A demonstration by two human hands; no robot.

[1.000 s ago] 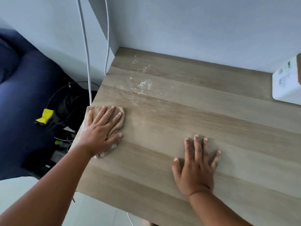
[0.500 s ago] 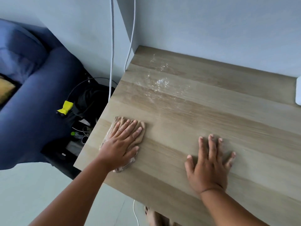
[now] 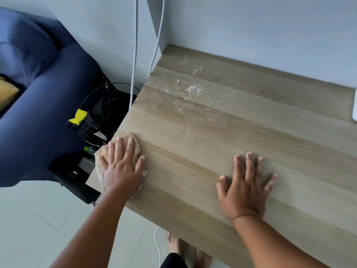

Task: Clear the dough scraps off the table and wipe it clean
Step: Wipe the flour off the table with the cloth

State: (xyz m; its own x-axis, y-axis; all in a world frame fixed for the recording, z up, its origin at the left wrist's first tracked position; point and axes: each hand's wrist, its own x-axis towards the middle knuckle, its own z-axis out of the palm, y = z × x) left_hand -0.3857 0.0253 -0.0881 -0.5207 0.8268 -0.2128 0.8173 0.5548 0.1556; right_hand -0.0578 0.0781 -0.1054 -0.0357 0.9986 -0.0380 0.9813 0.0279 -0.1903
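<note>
A light wooden table [image 3: 251,128] fills the right of the view. My left hand [image 3: 123,167] lies flat, fingers straight, pressing a beige cloth [image 3: 135,144] onto the table's left edge; part of the cloth hangs over the edge. My right hand [image 3: 245,186] rests flat on the bare wood near the front, fingers spread, holding nothing. White floury residue [image 3: 191,88] is smeared over the far left part of the tabletop, well beyond the cloth.
Two white cables [image 3: 135,55] hang down the wall by the table's far left corner. A dark blue sofa [image 3: 38,105] and a black bag with a yellow item [image 3: 78,117] sit left of the table. A white object [image 3: 354,107] shows at the right edge.
My left hand has slid the cloth back to the table's left edge, where it overhangs. My right hand stays flat in the same spot. The camera view has shifted left.
</note>
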